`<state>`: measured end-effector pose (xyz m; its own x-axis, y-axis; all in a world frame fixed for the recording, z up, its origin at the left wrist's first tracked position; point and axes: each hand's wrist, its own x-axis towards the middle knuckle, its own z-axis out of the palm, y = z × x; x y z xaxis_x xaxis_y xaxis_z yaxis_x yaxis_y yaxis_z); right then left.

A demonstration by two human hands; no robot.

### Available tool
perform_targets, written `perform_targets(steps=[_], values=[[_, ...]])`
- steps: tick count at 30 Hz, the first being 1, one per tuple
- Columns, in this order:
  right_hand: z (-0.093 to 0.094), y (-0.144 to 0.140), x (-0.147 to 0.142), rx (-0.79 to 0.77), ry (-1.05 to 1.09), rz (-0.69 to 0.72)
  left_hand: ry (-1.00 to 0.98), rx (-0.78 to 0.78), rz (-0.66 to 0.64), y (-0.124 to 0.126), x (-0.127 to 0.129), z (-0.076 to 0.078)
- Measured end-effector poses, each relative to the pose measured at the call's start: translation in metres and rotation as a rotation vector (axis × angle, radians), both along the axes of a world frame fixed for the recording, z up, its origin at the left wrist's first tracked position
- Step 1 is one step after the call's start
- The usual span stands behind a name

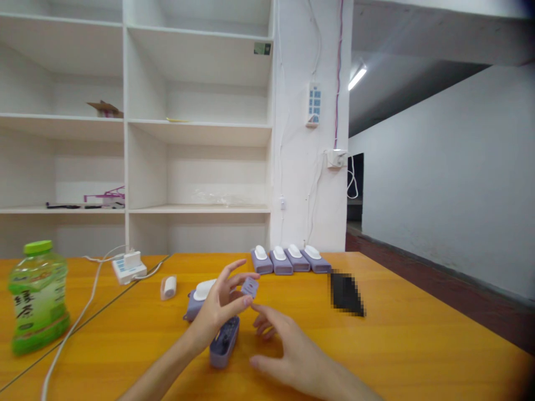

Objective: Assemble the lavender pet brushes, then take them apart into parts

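Note:
Between the thumb and fingers of my left hand (221,303) is a small lavender plastic piece (249,287), held up above the table. My right hand (288,351) is just right of it, thumb and fingers apart, with nothing in its grasp. Below the two hands lies an open purple housing (224,342) with dark parts inside, its upper end partly behind my left wrist. Behind my left hand, a purple block with a white top (204,291) is partly hidden.
Several purple blocks with white tops (293,259) stand in a row at the table's back edge. A small white cylinder (169,286), a power strip (129,268) with cable and a green bottle (38,301) are left. A blurred-out dark patch (346,293) is right.

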<state>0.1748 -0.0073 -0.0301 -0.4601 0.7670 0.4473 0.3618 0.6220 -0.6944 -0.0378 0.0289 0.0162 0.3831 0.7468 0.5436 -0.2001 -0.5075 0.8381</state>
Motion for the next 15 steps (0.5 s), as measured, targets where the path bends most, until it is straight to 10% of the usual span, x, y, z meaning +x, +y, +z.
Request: perform_targets(steps=[6,15], values=[[0.0,0.008,0.005,0.094,-0.042,-0.137,0.401,0.237,0.2,-0.01,0.002,-0.014],[-0.013,0.037,0.019,0.102,-0.024,-0.32,0.789,0.243,0.148,0.004,-0.017,-0.028]])
